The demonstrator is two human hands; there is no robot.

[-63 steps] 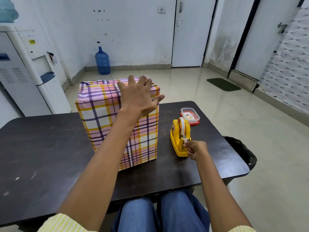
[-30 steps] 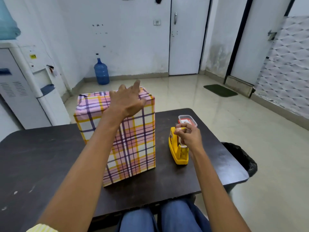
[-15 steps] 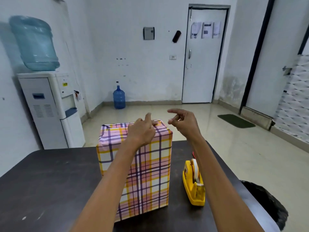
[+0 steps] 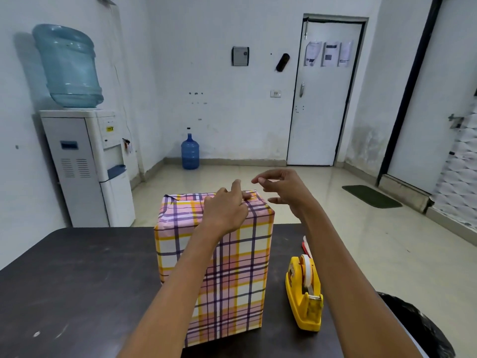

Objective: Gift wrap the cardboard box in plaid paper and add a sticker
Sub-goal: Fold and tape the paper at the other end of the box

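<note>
I see the plaid-wrapped box [image 4: 232, 275] standing on end at the centre of the frame on the dark table [image 4: 77, 280]. Its long axis runs vertical, with one broad side facing the bottom edge of the frame and the folded top pointing up. The paper covers every side I can see, and a small peak of fold sticks up at the top's far left corner.

My left hand [image 4: 224, 208] rests on the top of the box near its far right edge, fingers mostly straight and pressing the paper down, forefinger reaching past the rim. My right hand [image 4: 281, 188] hovers just above and to the right of that corner, clear of the box. Its fingers are loosely curled, thumb and forefinger apart, and I can make out nothing held between them.

A yellow tape dispenser [image 4: 304, 298] sits on the table just right of the box, lower right of centre, apart from it, its length running away from me
</note>
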